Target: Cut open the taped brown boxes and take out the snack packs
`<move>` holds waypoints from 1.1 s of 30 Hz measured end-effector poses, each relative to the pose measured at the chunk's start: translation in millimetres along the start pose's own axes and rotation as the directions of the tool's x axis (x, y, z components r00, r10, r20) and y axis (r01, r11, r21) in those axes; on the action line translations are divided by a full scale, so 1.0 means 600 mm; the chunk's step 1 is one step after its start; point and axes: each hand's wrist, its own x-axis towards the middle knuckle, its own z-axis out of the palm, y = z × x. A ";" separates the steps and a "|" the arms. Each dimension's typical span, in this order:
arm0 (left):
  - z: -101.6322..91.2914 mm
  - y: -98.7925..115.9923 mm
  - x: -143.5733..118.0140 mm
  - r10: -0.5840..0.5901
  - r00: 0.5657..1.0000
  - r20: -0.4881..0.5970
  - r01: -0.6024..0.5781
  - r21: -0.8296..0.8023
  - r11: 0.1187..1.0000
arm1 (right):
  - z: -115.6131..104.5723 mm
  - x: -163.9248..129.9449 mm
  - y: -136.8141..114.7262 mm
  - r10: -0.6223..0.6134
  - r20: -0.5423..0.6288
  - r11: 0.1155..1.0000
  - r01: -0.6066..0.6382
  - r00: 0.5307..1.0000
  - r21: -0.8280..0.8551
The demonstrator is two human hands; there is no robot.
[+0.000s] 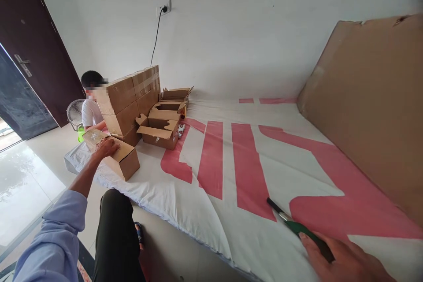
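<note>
My left hand (pixel 107 146) rests on the top of a closed, long cardboard box (pixel 129 165), its fingers lying over the lid. The box sits at the left front edge of the cloth-covered table. In the right foreground my right hand (pixel 343 257) is closed around a green-handled tool (pixel 307 233) with a metal collar and a thin dark end. The tool points up and left over the cloth; its exact kind does not show. Just beyond the closed box stands an open cardboard box (pixel 158 134), flaps raised.
Stacked closed boxes (pixel 124 101) form a wall at the table's far left, with another person (pixel 90 110) behind them. More open boxes (pixel 170 106) line its side. A large cardboard sheet (pixel 366 110) leans at right. Red shapes mark the white cloth (pixel 185 211). A fan (pixel 75 112) stands left.
</note>
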 end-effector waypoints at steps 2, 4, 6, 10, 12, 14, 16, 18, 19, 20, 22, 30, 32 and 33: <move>0.011 -0.004 -0.009 -0.050 0.999 -0.001 0.051 0.027 0.998 | -0.004 -0.002 -0.006 0.005 -0.005 1.000 -0.005 1.000 -0.008; 0.021 0.002 -0.018 -0.074 0.997 -0.015 0.075 0.044 0.996 | -0.009 -0.005 -0.011 -0.003 -0.015 1.000 0.003 1.000 -0.020; 0.026 0.014 -0.028 -0.076 0.997 -0.024 0.077 0.055 0.996 | -0.011 -0.006 -0.013 -0.009 -0.019 0.999 0.009 1.000 -0.031; 0.029 0.065 -0.069 -0.040 0.999 -0.027 0.042 0.075 0.996 | -0.003 -0.006 -0.007 0.020 -0.021 0.998 -0.021 1.000 -0.060; 0.030 0.107 -0.106 0.001 0.999 -0.052 0.005 0.110 0.994 | 0.004 -0.005 -0.001 0.035 -0.019 0.996 -0.036 0.999 -0.086; 0.031 0.154 -0.150 0.061 0.996 -0.068 -0.052 0.120 0.991 | 0.009 -0.005 0.005 0.034 -0.018 0.993 -0.036 0.999 -0.111; 0.030 0.192 -0.192 0.133 0.989 -0.070 -0.126 0.103 0.987 | 0.011 -0.005 0.008 0.020 -0.008 0.992 -0.021 1.000 -0.121; 0.026 0.211 -0.220 0.188 0.978 -0.086 -0.186 0.027 0.982 | 0.010 -0.007 0.007 0.012 -0.001 0.992 -0.012 1.000 -0.129; 0.024 0.211 -0.227 0.197 0.974 -0.111 -0.201 -0.027 0.979 | 0.009 -0.008 0.005 0.015 0.004 0.991 -0.014 1.000 -0.135; 0.023 0.207 -0.228 0.192 0.971 -0.145 -0.205 -0.086 0.975 | 0.008 -0.008 0.003 0.020 0.005 0.990 -0.020 1.000 -0.142; 0.025 0.188 -0.217 0.157 0.967 -0.201 -0.199 -0.207 0.958 | 0.007 -0.009 0.000 0.025 -0.002 0.988 -0.025 1.000 -0.153; 0.082 0.153 -0.185 0.149 0.988 -0.047 -0.138 -0.709 0.692 | 0.012 -0.010 0.008 -0.007 -0.035 0.989 0.002 0.999 -0.150; 0.092 0.160 -0.200 0.112 0.990 -0.083 -0.136 -0.747 0.651 | 0.012 -0.010 0.010 -0.015 -0.028 0.989 0.011 0.999 -0.149; 0.096 0.162 -0.208 0.088 0.992 -0.092 -0.127 -0.757 0.641 | 0.012 -0.009 0.011 -0.014 -0.019 0.989 0.011 1.000 -0.150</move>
